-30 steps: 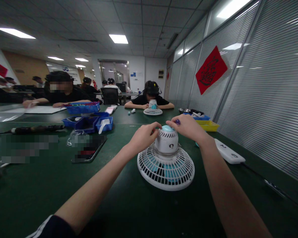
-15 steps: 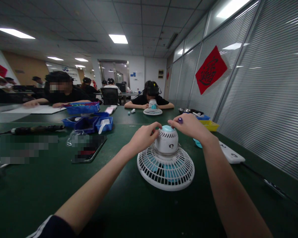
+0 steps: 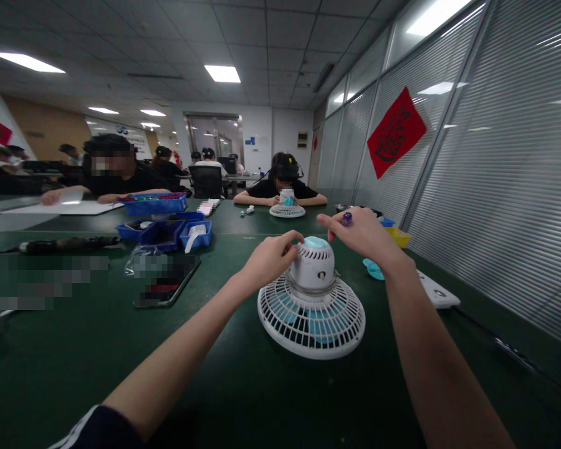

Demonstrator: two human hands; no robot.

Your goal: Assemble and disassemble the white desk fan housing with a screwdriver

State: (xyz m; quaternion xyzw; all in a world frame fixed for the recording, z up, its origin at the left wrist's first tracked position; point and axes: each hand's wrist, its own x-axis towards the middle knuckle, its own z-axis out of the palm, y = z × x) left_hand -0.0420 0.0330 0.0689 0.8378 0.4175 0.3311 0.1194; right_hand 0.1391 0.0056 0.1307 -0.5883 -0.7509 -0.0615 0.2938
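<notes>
A white electric fan [image 3: 314,271] lies face down on the green table, its round grille [image 3: 308,333] at the bottom and light-blue blades showing through the slots. A light-blue cap [image 3: 316,242] sits on top of the motor housing. My left hand [image 3: 275,257] has its curled fingers against the upper left of the housing, steadying it; part of the grip is hidden. To the right and slightly above, my right hand [image 3: 355,227] hovers apart from the fan, thumb and forefinger separated with nothing visible between them. A purple ring-like piece [image 3: 346,219] is on one of its fingers.
Right of the fan lie a light-blue part [image 3: 373,269], a white power strip [image 3: 437,292] and a yellow tray [image 3: 399,237]. Leftward are blue bins [image 3: 163,236], a phone [image 3: 168,282] and a dark electric screwdriver [image 3: 70,244]. A person [image 3: 285,181] sits opposite behind another fan [image 3: 287,211].
My right hand has lifted off the fan's top and moved right and slightly up. My left hand stays at the housing, and the fan has hardly shifted.
</notes>
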